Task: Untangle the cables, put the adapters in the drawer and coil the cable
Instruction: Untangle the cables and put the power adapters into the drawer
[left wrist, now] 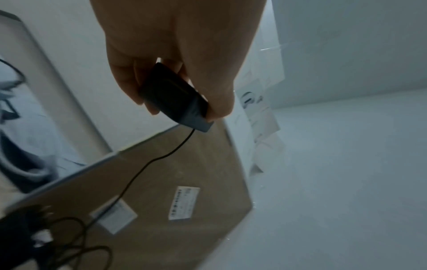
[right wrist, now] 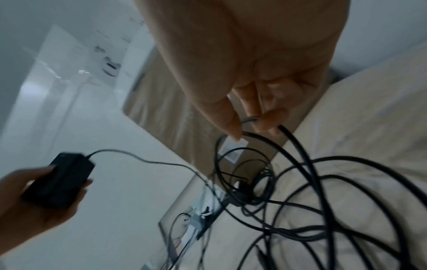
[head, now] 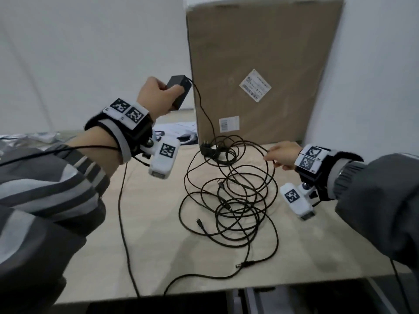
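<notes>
My left hand [head: 156,91] grips a black adapter brick [head: 178,91] [left wrist: 175,96] [right wrist: 57,182], raised above the table's far left. Its thin cord runs down into a tangle of black cables [head: 229,193] [right wrist: 300,191] heaped on the beige tabletop [head: 158,223]. A second, smaller black plug adapter [head: 207,149] lies at the far edge of the tangle, against the box. My right hand [head: 283,155] pinches one loop of cable [right wrist: 254,120] at the tangle's right side between thumb and fingers. Loose connector ends [head: 243,265] lie toward the near edge.
A large cardboard box [head: 260,71] leans upright against the wall behind the tangle. Papers and plastic bags [head: 179,130] lie at the back left. An open drawer [head: 260,298] shows below the table's near edge. Wrist-camera leads hang from both arms.
</notes>
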